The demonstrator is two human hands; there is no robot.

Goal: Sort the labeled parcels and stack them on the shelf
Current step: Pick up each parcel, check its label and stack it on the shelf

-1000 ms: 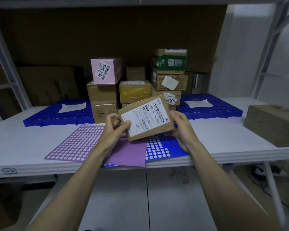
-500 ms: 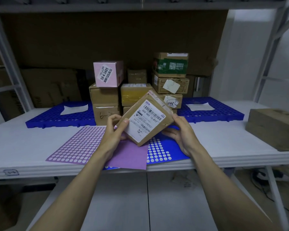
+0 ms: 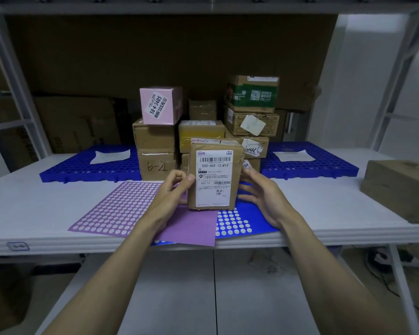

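A brown parcel stands upright above the front of the white bench, its white label facing the camera and reading 502-602-12-815. The left hand grips the parcel's left edge, thumb on the label side and fingers curled behind. The right hand sits at the parcel's right edge with its fingers spread and nearly straight; they reach behind the parcel, and whether they touch it cannot be told. Under the hands lie a purple dot sheet and a blue dot sheet, the purple one overlapping the blue and both reaching the bench's front edge. Behind the parcel, stacked boxes stand on a blue grid mat: a pink box tops a left column whose bottom box is marked 6-2, a yellow-taped box sits in the middle, and a green-printed box tops the right column. A second blue mat lies to the right, and each mat carries a white paper slip. A large brown box rests at the bench's right end, well apart from the hands. Flat cardboard leans at the back left, in deep shadow.
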